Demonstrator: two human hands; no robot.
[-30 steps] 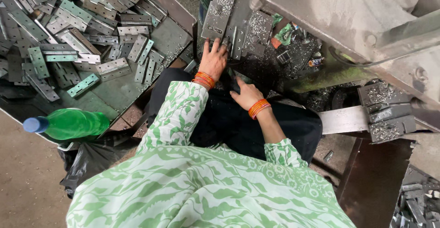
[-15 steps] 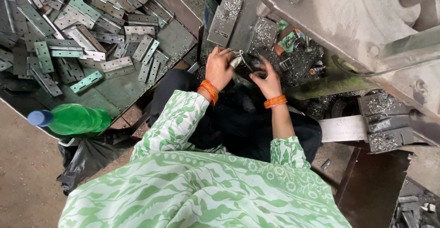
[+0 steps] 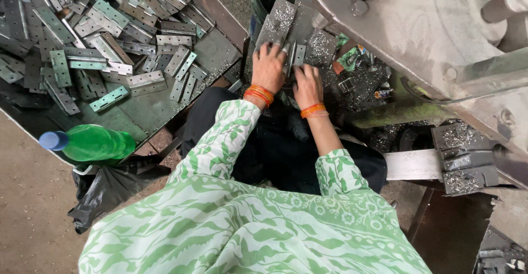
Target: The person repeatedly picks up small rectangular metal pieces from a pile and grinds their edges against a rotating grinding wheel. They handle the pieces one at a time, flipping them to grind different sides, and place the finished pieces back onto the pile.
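Steel hinge plates (image 3: 290, 54) lie under both grips: left hand (image 3: 268, 67) and right hand (image 3: 308, 86) seemingly closed on them.

A green bottle (image 3: 93, 143) with a blue cap lies on its side by a black bag (image 3: 110, 188).

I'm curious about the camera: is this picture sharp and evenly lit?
Head view: soft, even light; the hinge plates and green bottle are crisp; the dark lap area under both hands loses detail; the machine housing looms large at the edge.
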